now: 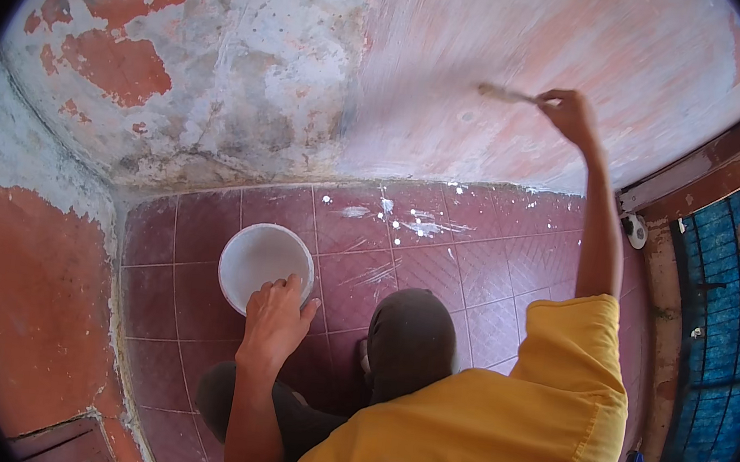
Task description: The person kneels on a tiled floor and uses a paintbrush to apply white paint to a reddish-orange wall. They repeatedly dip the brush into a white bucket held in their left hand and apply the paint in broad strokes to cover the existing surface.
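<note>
My left hand point(277, 319) grips the near rim of a white round bucket point(259, 246) standing on the red tiled floor; its inside looks whitish. My right hand point(568, 116) is raised before the wall and holds a paintbrush point(503, 94) by its handle, the bristle end pointing left and blurred. The wall point(539, 39) behind the brush bears streaky, thin white paint over pink. Further left, the wall point(260, 50) is patchy, with peeling orange paint, bare plaster and dark stains. Whether the bristles touch the wall I cannot tell.
White splashes point(421, 223) mark the floor tiles point(351, 283) near the wall's foot. An orange side wall point(31, 303) rises at the left. At the right are a dark door frame point(710, 152), a small white and black object point(634, 232) and a blue sheet behind a grille point(728, 302).
</note>
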Demonstrator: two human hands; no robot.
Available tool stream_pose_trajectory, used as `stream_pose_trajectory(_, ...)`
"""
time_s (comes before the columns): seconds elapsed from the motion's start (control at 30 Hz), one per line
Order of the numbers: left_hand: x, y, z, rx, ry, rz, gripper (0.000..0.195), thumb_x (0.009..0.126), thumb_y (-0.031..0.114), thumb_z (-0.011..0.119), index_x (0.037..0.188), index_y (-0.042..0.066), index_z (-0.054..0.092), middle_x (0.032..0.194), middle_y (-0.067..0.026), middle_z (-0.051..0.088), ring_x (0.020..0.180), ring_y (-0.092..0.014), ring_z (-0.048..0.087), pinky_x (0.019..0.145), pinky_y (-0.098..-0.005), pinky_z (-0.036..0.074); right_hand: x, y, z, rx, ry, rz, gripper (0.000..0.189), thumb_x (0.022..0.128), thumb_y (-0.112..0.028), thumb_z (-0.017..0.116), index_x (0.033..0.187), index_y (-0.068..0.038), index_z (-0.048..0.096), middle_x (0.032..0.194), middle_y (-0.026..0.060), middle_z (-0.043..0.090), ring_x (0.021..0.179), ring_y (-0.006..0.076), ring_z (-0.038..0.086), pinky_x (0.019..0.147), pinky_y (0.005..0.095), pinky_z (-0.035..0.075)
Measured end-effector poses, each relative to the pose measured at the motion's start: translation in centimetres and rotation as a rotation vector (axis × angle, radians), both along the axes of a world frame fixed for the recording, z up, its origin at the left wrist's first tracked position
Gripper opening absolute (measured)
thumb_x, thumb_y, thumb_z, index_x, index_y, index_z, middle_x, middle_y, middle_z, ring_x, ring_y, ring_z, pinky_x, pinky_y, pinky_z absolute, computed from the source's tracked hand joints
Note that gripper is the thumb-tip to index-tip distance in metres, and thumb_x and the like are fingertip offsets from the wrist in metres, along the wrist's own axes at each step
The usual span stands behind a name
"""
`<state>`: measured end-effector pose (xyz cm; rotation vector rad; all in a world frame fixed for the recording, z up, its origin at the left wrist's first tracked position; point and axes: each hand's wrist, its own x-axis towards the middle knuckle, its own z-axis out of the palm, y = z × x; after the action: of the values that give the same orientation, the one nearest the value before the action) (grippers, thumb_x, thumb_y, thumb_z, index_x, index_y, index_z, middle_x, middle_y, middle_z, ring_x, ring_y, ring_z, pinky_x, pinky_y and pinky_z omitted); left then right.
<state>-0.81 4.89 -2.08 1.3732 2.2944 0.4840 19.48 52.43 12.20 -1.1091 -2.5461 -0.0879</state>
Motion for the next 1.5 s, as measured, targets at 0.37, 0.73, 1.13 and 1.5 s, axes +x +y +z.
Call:
stream_pose_trajectory(0.37,-1.7,0.9,-1.3,0.002,0.033,-0.003,0.041,0.084,0.031,0.061,0.108,-0.001,0.058,0.095,-0.0211,0.065,0.091,-0.037,0.062,0.081,-0.0451,0.047,-0.4,-1.6,19.4,0.827,0.771,-0.173,0.031,0.085,-0.047,0.062,0.1,-0.022,0.071,0.048,0.0035,0.046,0.042,0.0135,0.042,0.043,0.0316,0.034)
stream_pose_trajectory(0.73,-3.3,-0.4,0.4,-0.163,-0.002,0.178,0.043,0.085,0.035,0.059,0.112,0.0,0.057,0.093,-0.019,0.066,0.091,-0.035,0.064,0.081,-0.0442,0.048,2.2,-6.3,-16.4,0.065,0.226,-0.089,0.02,0.083,-0.021,0.061,0.101,-0.012,0.067,0.077,0.0163,0.065,0.066,0.0348,0.063,0.058,0.0438,0.049)
stream_pose_trajectory(1.13,-5.6,2.5,3.4,-0.019,-0.05,0.15,0.039,0.086,0.033,0.061,0.11,0.002,0.058,0.092,-0.0187,0.067,0.087,-0.033,0.065,0.076,-0.0397,0.048,-4.6,-3.2,-6.7,-0.09,0.029,0.212,0.017,0.072,-0.021,0.068,0.085,-0.011,0.074,0.083,0.0157,0.068,0.082,0.0326,0.066,0.074,0.0408,0.052)
stream_pose_trajectory(1.5,-11.2,8.9,13.5,0.336,0.009,0.074,0.044,0.088,0.034,0.06,0.115,-0.001,0.054,0.093,-0.0174,0.066,0.087,-0.028,0.063,0.078,-0.0365,0.047,-6.0,-5.6,31.7,0.925,0.775,0.477,0.013,0.075,-0.013,0.069,0.085,-0.007,0.071,0.071,0.0177,0.065,0.061,0.0309,0.061,0.057,0.0391,0.048)
